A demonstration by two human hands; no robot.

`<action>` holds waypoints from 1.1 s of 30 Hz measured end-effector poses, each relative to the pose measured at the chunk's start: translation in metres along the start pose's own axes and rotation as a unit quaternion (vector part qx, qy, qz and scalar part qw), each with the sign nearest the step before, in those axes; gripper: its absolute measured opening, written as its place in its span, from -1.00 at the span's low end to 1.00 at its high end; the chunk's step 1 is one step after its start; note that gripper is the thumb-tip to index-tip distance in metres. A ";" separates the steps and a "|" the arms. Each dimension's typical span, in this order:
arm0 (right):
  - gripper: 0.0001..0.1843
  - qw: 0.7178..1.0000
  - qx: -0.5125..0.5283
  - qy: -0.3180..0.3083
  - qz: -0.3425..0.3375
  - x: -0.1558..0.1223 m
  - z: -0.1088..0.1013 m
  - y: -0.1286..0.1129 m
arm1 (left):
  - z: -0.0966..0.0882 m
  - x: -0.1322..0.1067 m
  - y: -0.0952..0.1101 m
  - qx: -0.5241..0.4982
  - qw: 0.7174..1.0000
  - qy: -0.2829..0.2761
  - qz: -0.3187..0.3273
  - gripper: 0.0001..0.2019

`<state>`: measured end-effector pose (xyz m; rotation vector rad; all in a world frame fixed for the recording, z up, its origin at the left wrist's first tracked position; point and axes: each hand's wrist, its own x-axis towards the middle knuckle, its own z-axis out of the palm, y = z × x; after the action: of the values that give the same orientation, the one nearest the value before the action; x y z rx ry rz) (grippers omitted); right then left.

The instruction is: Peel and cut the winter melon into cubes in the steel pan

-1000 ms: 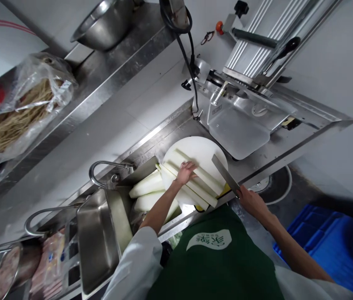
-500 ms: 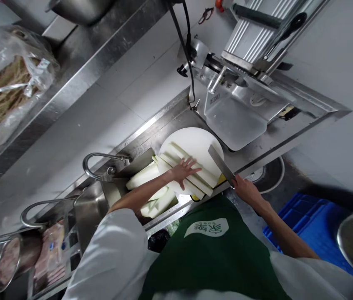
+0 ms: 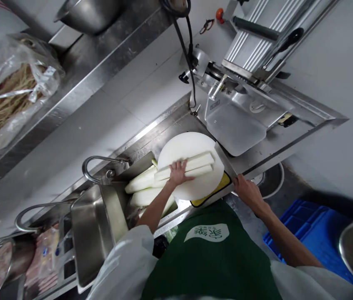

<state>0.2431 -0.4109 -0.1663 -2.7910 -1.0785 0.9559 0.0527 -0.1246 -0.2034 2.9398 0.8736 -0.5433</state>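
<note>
Long pale-green strips of peeled gourd (image 3: 200, 160), perhaps winter melon, lie side by side on a round white cutting board (image 3: 185, 143). Across them rests my left hand (image 3: 178, 174), its fingers apart and the thumb stretched out to the right. My right hand (image 3: 244, 187) is closed around the handle of a cleaver (image 3: 225, 158). The blade stands at the board's right edge, apart from the strips. Left of the board, bigger peeled gourd pieces (image 3: 143, 179) lie in a sink, partly hidden by my left forearm.
A metal slicing machine (image 3: 235, 121) stands behind the board on the right. A yellow cloth or mat (image 3: 214, 191) shows under the board. Curved faucets (image 3: 89, 160) and a steel basin (image 3: 92, 233) are at left. Blue crates (image 3: 308, 233) sit on the floor at right.
The strips have turned from slanting down-right to slanting up-right under my left hand, which has shifted slightly left and down. The cleaver stays near the board's right edge.
</note>
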 end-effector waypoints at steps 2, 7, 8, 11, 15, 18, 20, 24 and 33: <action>-0.58 1.000 -0.011 0.009 -0.012 0.010 -0.005 -0.005 | 0.004 0.000 0.006 -0.037 0.995 0.035 -0.090 0.11; -0.59 0.995 -0.065 0.038 -0.065 0.049 -0.028 -0.026 | 0.012 -0.019 -0.006 -0.105 0.985 0.049 -0.126 0.06; -0.61 0.993 -0.079 0.040 -0.075 0.058 -0.034 -0.032 | 0.013 -0.027 -0.012 -0.116 0.984 0.046 -0.129 0.06; -0.66 0.986 -0.116 0.044 -0.108 0.085 -0.048 -0.050 | 0.023 -0.063 -0.037 -0.143 0.976 0.039 -0.159 0.01; -0.63 0.978 -0.143 0.029 -0.151 0.101 -0.052 -0.073 | 0.053 -0.117 -0.072 -0.241 0.944 0.057 -0.218 -0.02; -0.62 0.973 -0.161 0.012 -0.165 0.098 -0.043 -0.082 | 0.083 -0.143 -0.083 -0.389 0.886 0.145 -0.208 -0.05; -0.63 0.970 -0.172 0.000 -0.171 0.095 -0.038 -0.084 | 0.098 -0.150 -0.082 -0.449 0.841 0.220 -0.207 -0.13; -0.66 0.967 -0.184 -0.017 -0.178 0.090 -0.033 -0.082 | 0.104 -0.150 -0.078 -0.437 0.822 0.290 -0.223 -0.25; -0.70 0.967 -0.190 -0.036 -0.166 0.084 -0.032 -0.076 | 0.033 -0.074 -0.055 -0.222 0.966 0.074 -0.110 -0.15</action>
<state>0.2621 -0.2949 -0.1699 -2.7172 -1.8436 0.8960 -0.0454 -0.1214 -0.2053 2.5130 1.1690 -0.1066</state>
